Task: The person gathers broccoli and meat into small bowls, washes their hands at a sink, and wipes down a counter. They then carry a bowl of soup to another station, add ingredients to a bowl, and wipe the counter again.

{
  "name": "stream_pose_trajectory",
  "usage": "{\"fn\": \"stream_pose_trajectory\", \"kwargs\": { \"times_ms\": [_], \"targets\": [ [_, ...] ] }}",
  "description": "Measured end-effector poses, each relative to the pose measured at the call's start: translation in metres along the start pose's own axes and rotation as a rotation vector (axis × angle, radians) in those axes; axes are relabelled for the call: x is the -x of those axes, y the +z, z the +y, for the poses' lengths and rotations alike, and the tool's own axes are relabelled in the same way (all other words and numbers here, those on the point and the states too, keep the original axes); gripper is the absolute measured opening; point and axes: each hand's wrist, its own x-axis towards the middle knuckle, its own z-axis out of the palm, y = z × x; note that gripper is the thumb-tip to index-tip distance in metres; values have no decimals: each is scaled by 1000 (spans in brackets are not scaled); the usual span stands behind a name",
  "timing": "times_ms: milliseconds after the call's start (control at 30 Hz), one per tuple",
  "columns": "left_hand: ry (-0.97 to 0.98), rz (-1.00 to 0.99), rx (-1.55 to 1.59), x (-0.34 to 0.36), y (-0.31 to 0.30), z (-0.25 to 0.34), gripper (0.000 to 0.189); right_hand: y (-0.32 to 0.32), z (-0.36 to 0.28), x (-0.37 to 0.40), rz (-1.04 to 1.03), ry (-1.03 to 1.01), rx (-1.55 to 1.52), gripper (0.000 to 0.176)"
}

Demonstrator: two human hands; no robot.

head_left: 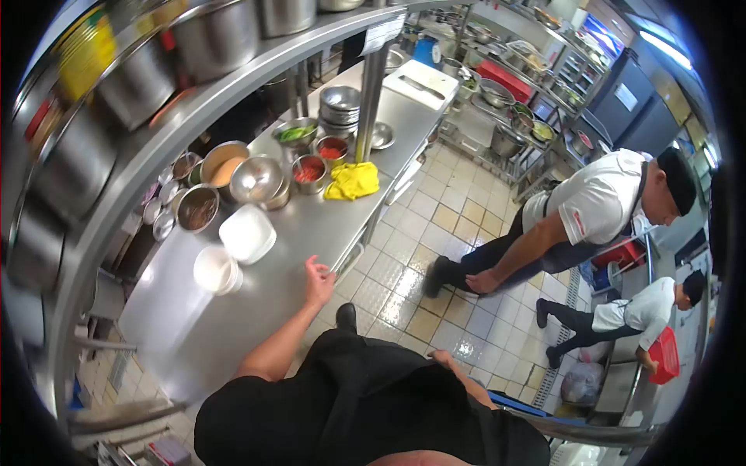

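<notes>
My left hand is held out by the front edge of the steel counter, its fingers apart and nothing in them. Nearest to it on the counter are a white square plastic container and a stack of white round tubs. Farther along lies a crumpled yellow cloth, beside a metal bowl of chopped red food. My right hand hangs low against my black apron; its fingers are mostly hidden.
Steel pots line the shelf above the counter. A cutting board with a knife rests at the counter's far end. One co-worker stands on the wet tiled floor to the right. Another person holds a red basket.
</notes>
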Motion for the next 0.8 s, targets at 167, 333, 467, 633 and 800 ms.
{"fn": "stream_pose_trajectory", "kwargs": {
  "times_ms": [167, 333, 467, 633, 800],
  "targets": [
    [448, -44, -362, -130, 67, 70, 44, -64, -20, -32, 138, 196, -481, 29],
    [498, -139, -704, -241, 120, 73, 37, -104, -65, -65, 174, 212, -606, 30],
    [174, -176, -1134, -271, 149, 50, 28, -139, -57, -145, -6, 236, -515, 25],
    [-9, -271, -1059, -307, 165, 40, 18, -226, -97, -215, -155, 89, -187, 24],
    [-83, -76, -1019, -295, 172, 37, 12, -338, -161, -351, -287, 202, 99, 29]
  ]
}}
